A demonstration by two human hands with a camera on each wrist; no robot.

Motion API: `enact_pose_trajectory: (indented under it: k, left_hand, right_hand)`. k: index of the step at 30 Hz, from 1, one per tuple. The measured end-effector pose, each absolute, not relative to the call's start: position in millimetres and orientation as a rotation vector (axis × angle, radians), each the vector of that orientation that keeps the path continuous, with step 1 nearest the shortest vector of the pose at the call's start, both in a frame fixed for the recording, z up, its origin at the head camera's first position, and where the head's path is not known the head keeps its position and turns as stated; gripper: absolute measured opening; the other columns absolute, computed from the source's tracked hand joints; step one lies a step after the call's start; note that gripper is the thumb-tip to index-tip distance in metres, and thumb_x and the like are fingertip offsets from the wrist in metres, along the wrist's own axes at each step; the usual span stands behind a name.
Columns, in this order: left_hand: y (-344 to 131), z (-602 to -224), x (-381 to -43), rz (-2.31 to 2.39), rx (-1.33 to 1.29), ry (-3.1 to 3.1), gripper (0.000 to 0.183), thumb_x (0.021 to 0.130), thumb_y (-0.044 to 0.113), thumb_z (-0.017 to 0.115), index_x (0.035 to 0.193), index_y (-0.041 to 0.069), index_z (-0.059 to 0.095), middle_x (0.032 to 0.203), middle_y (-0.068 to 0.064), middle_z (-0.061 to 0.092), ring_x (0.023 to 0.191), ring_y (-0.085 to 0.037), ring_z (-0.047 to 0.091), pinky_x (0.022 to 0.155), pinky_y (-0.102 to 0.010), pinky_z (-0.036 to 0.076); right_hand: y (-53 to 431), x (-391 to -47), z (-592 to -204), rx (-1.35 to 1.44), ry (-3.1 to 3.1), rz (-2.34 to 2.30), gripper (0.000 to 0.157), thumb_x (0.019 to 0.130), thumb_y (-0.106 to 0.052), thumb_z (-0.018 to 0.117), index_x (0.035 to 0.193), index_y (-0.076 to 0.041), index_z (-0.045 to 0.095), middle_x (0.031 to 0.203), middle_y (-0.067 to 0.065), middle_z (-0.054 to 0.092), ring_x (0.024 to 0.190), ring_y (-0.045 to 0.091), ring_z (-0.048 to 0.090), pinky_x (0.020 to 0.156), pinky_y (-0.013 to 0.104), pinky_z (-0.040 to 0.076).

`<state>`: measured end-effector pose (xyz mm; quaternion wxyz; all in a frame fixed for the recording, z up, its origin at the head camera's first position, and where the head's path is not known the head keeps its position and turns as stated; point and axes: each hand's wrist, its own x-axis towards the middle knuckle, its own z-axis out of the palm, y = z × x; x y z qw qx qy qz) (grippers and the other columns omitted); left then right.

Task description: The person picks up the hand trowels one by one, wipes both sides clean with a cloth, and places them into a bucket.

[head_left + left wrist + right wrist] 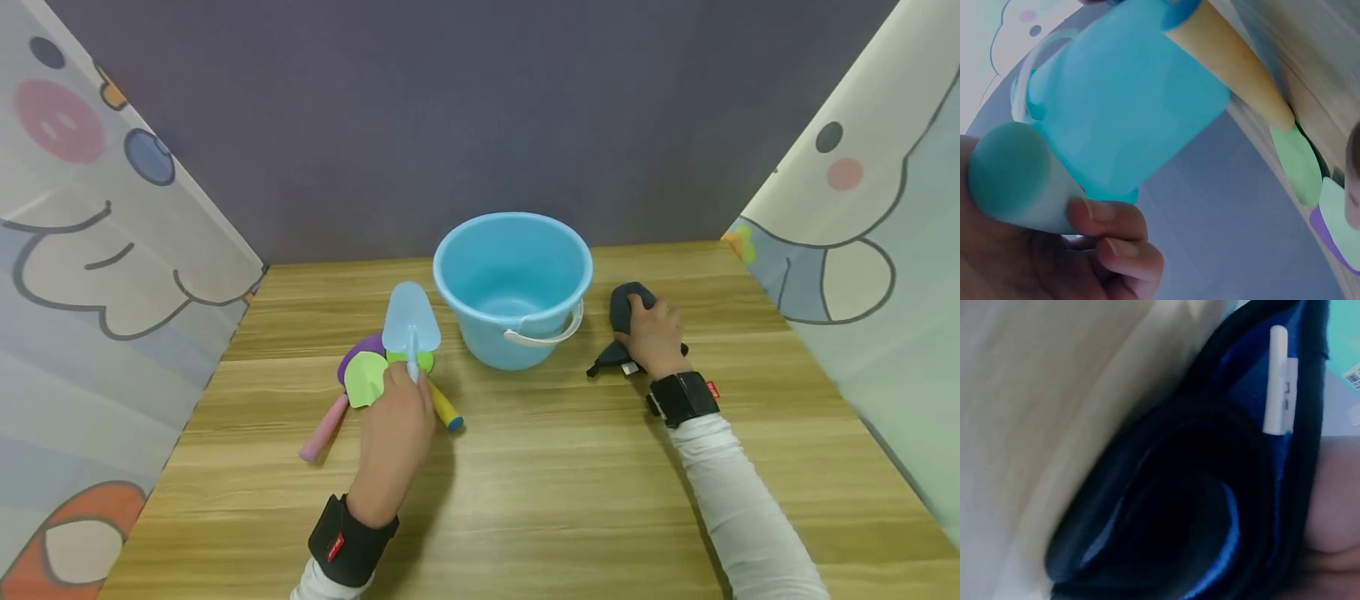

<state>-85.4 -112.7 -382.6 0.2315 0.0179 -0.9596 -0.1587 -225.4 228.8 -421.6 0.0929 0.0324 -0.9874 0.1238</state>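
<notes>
My left hand (pixel 395 442) grips the handle of a light blue toy trowel (pixel 410 317), its blade pointing away from me. In the left wrist view, fingers curl round the trowel's handle (pixel 1010 172). Below the trowel lie other toy sand tools: a yellow handle (pixel 446 406) with a blue end, a light green blade (pixel 364 380), a purple piece (pixel 358 352) and a pink handle (pixel 324 429). At the right, my right hand (pixel 657 337) holds a dark folded cloth item (pixel 620 308) against the table. The right wrist view shows its rolled layers (pixel 1166 437) and a white tag.
A light blue bucket (pixel 480 325) stands upright between the hands at the back, its white handle (pixel 551 340) hanging toward the front right. Behind the wooden table (pixel 540 500) rises a dark panel (pixel 480 108). Cartoon-printed sheets (pixel 67 400) flank both sides.
</notes>
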Motion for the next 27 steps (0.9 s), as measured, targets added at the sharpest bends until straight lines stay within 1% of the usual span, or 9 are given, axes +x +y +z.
enact_pose_trajectory:
  k: [4,8,11,14,17,19,21,24,27]
  left_hand:
    - [-108,-382,-78,-0.457,0.085,-2.686,0.032,0.099,0.022,0.048,0.105,-0.009,0.051,0.069,-0.014,0.052,0.045,-0.026,0.049,0.035,-0.039,0.041]
    - [-106,-382,-72,-0.429,0.073,-2.696,0.032,0.099,0.024,0.049,0.101,-0.007,0.051,0.066,-0.015,0.055,0.053,-0.034,0.052,0.041,-0.046,0.044]
    - [-106,-382,-68,-0.423,0.052,-2.696,0.033,0.099,0.025,0.049,0.098,-0.007,0.052,0.066,-0.017,0.055,0.060,-0.039,0.053,0.045,-0.050,0.047]
    - [-107,-383,-65,-0.416,0.041,-2.710,0.034,0.099,0.027,0.048,0.099,-0.007,0.052,0.064,-0.017,0.055,0.064,-0.041,0.054,0.046,-0.050,0.047]
    - [-108,-383,-64,-0.417,0.026,-2.715,0.034,0.099,0.027,0.047,0.102,-0.007,0.052,0.061,-0.016,0.055,0.064,-0.042,0.054,0.045,-0.050,0.046]
    - [-108,-380,-66,-0.419,0.009,-2.705,0.034,0.099,0.027,0.047,0.104,-0.006,0.051,0.057,-0.014,0.054,0.059,-0.040,0.053,0.043,-0.048,0.044]
    - [-108,-375,-69,-0.437,-0.022,-2.691,0.033,0.099,0.026,0.047,0.106,-0.006,0.051,0.056,-0.012,0.053,0.051,-0.035,0.052,0.039,-0.044,0.042]
    - [-107,-365,-74,-0.457,-0.075,-2.679,0.031,0.100,0.025,0.047,0.106,-0.005,0.051,0.052,-0.008,0.050,0.041,-0.024,0.047,0.034,-0.035,0.035]
    - [-104,-354,-80,-0.446,-0.162,-2.665,0.030,0.100,0.025,0.047,0.105,-0.004,0.052,0.049,-0.005,0.048,0.037,-0.018,0.044,0.032,-0.030,0.031]
  right_hand:
    - [228,-227,-418,0.105,-2.966,0.376,0.063,0.085,-0.009,0.069,0.139,0.007,0.040,0.119,0.051,0.040,0.098,0.069,0.042,0.073,0.074,0.048]
    - [231,-226,-416,0.096,-2.970,0.394,0.058,0.088,-0.003,0.061,0.141,0.005,0.037,0.118,0.051,0.040,0.094,0.067,0.044,0.070,0.074,0.049]
    - [234,-224,-413,0.104,-2.934,0.432,0.056,0.089,-0.001,0.057,0.141,0.004,0.037,0.116,0.052,0.041,0.090,0.066,0.045,0.068,0.073,0.048]
    - [236,-219,-406,0.112,-2.885,0.490,0.057,0.089,0.001,0.056,0.142,0.005,0.036,0.117,0.053,0.041,0.092,0.067,0.043,0.071,0.073,0.046]
    - [236,-212,-396,0.113,-2.814,0.558,0.057,0.089,0.002,0.057,0.142,0.005,0.038,0.118,0.053,0.042,0.098,0.066,0.042,0.078,0.073,0.043]
    - [235,-209,-388,0.116,-2.766,0.594,0.058,0.089,0.002,0.058,0.143,0.005,0.038,0.119,0.052,0.042,0.102,0.065,0.041,0.084,0.072,0.040]
    - [233,-206,-379,0.124,-2.721,0.616,0.058,0.089,0.001,0.059,0.143,0.004,0.038,0.120,0.051,0.043,0.104,0.063,0.040,0.087,0.072,0.038]
    - [230,-202,-368,0.138,-2.658,0.634,0.059,0.089,0.001,0.060,0.144,0.002,0.038,0.122,0.049,0.043,0.106,0.061,0.040,0.089,0.071,0.037]
    - [223,-197,-355,0.147,-2.612,0.668,0.061,0.089,0.000,0.060,0.145,-0.001,0.038,0.124,0.047,0.043,0.108,0.059,0.040,0.089,0.071,0.037]
